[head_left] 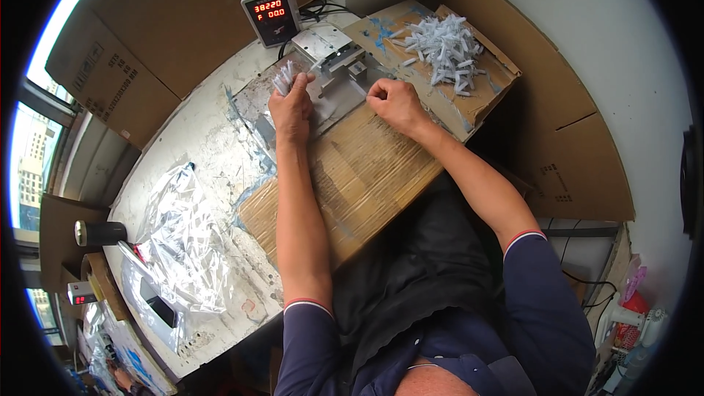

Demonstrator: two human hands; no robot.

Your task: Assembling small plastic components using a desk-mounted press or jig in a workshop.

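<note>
A bunch of small white plastic pieces (282, 79) pokes up from my left hand (292, 111), whose fingers are closed around them. Just to its right stands a small metal jig (343, 64) on a metal plate (334, 111). My right hand (400, 106) is on the other side of the jig, with thumb and forefinger pinched together; whatever may be between them is too small to make out. Beyond that hand, a heap of similar white pieces (446, 50) lies on a cardboard sheet (458, 114).
Behind the jig stands a display box (271, 15) with red digits and cables. A taped cardboard pad (359, 176) covers the table's near edge. Clear plastic bags (187, 242), a phone (158, 306) and a dark cylinder (101, 233) lie at left. Cardboard walls (198, 15) surround the table.
</note>
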